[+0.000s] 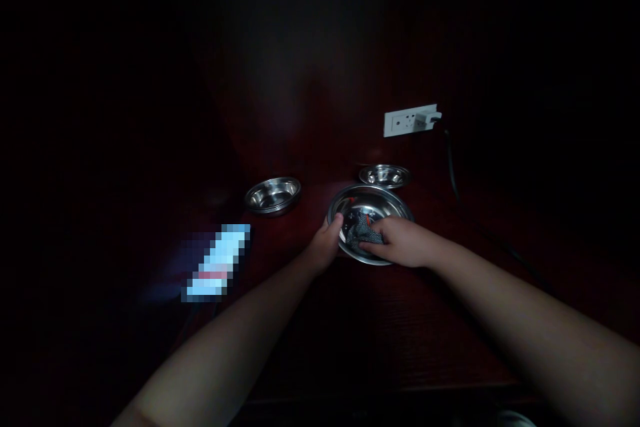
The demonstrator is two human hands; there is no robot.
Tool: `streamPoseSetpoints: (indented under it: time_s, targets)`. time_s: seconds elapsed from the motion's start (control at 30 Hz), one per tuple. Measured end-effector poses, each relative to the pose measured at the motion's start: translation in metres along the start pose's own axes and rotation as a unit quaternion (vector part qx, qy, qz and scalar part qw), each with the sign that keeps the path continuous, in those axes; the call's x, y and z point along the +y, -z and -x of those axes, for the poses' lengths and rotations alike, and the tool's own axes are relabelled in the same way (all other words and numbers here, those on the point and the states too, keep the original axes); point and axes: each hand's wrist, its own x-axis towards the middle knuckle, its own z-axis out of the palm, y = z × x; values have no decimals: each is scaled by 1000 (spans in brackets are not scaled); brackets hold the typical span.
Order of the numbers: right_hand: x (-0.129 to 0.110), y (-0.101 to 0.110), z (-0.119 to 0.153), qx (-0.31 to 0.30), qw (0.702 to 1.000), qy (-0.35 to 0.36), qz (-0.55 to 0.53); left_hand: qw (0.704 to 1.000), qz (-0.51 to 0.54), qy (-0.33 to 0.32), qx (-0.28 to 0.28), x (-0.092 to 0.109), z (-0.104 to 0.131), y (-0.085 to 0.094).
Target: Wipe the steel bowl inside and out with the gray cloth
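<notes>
A shiny metal bowl (383,199) is tilted toward me above the dark red table. My left hand (326,243) grips its left rim, thumb over the edge and the other fingers hidden behind the bowl. Inside the bowl, my right hand (400,241) presses a crumpled grey cloth (359,235) against the inner wall, its fingers closed on the cloth. A small orange-red patch shows at the cloth's upper edge.
Behind on the left sits a metal bowl (273,195), perhaps stacked. Another metal bowl (385,175) stands just behind the held one. A lit phone-like screen (217,265), pixelated, lies left. A wall socket (411,120) has a plug with a black cable (451,163) hanging right.
</notes>
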Motion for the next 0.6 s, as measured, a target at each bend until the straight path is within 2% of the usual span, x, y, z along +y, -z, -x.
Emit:
streamPoseSetpoints:
  time_s: [0.13, 0.27, 0.6]
  targets:
    - [2, -3, -1, 12, 1000, 6, 5, 999, 10, -4, -42, 3, 1, -2]
    - [3, -6, -1, 19, 999, 31, -12, 998, 9, -8, -58, 3, 2, -3]
    - [2, -9, 2, 45, 966, 181, -179, 992, 54, -68, -86, 2, 1, -3]
